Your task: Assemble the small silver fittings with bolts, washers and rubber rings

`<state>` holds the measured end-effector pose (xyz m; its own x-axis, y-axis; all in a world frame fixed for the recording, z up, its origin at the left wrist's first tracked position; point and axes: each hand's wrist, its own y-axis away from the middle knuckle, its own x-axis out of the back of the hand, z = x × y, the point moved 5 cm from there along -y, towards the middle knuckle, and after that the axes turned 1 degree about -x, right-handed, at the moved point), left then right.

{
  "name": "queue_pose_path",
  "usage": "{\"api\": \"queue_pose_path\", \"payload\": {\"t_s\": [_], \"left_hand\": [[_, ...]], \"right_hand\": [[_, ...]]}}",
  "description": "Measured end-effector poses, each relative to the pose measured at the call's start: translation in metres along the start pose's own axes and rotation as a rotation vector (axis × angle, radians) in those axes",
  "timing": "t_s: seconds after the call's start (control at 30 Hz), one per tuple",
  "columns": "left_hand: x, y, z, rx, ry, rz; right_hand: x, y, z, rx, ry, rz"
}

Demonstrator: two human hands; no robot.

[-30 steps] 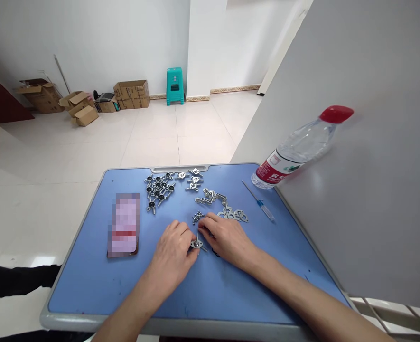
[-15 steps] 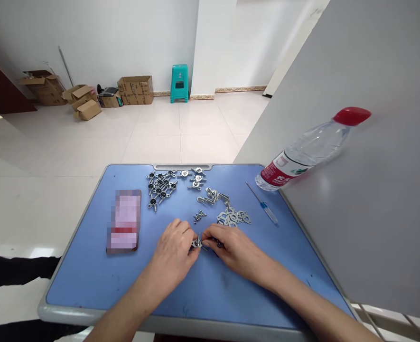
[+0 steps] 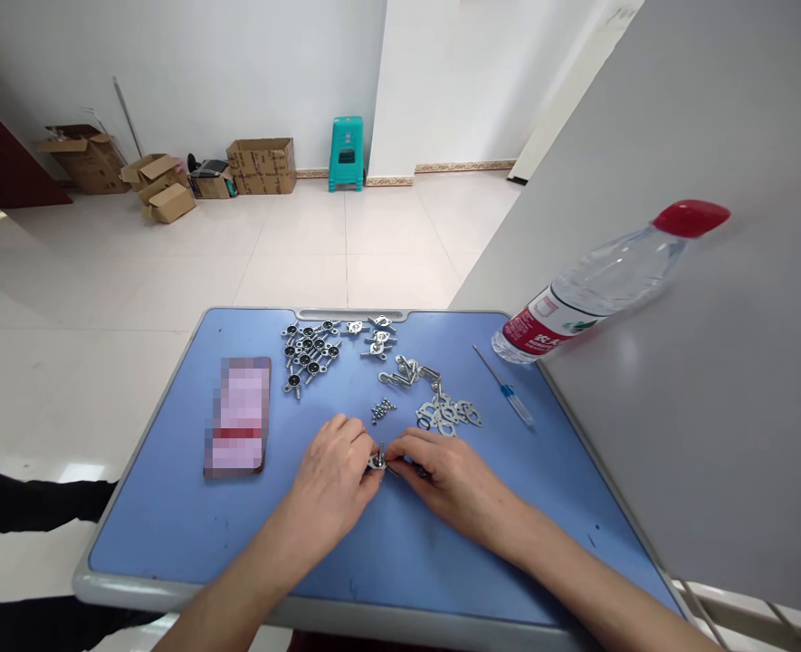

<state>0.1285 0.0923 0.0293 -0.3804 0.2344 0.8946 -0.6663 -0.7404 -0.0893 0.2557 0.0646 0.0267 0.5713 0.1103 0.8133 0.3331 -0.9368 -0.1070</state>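
Note:
My left hand [image 3: 336, 466] is closed, its thumb and fingers pinching the left side of a small metal fitting [image 3: 376, 462] low over the table. A thin post stands upright from the fitting's plate. My right hand [image 3: 444, 471] is closed too, with its fingertips against the fitting's right side. Under its curled fingers a small dark piece [image 3: 423, 471] partly shows; what the fingertips pinch is hidden. Just beyond the hands lie a cluster of tiny screws [image 3: 383, 410] and a pile of flat metal plates [image 3: 449, 413].
Fittings with black centres [image 3: 309, 353], plain fittings [image 3: 379, 342] and loose bolts [image 3: 406, 372] lie farther back. A phone [image 3: 241, 417] is at left. A blue screwdriver [image 3: 507, 391] and a red-capped water bottle [image 3: 576, 303] are at right, by a grey panel [image 3: 726, 380].
The view has shifted slightly. Both hands stay at the fitting, and the right fingertips have moved slightly closer around its right side. The piles look unchanged.

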Motion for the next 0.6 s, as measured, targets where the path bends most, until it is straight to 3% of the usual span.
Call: {"api": "queue_pose_path", "payload": {"t_s": [0.13, 0.37, 0.6], "left_hand": [[-0.0012, -0.0004, -0.0007, -0.002, -0.006, -0.007], [-0.0021, 0.0007, -0.0020, -0.019, 0.003, 0.011], [-0.0025, 0.0006, -0.0016, -0.005, 0.003, -0.010]], "right_hand": [[-0.0007, 0.0011, 0.0011, -0.007, -0.020, -0.006], [0.0060, 0.0029, 0.0029, 0.012, -0.032, 0.105], [0.0032, 0.0043, -0.0006, 0.044, -0.065, 0.065]]}}
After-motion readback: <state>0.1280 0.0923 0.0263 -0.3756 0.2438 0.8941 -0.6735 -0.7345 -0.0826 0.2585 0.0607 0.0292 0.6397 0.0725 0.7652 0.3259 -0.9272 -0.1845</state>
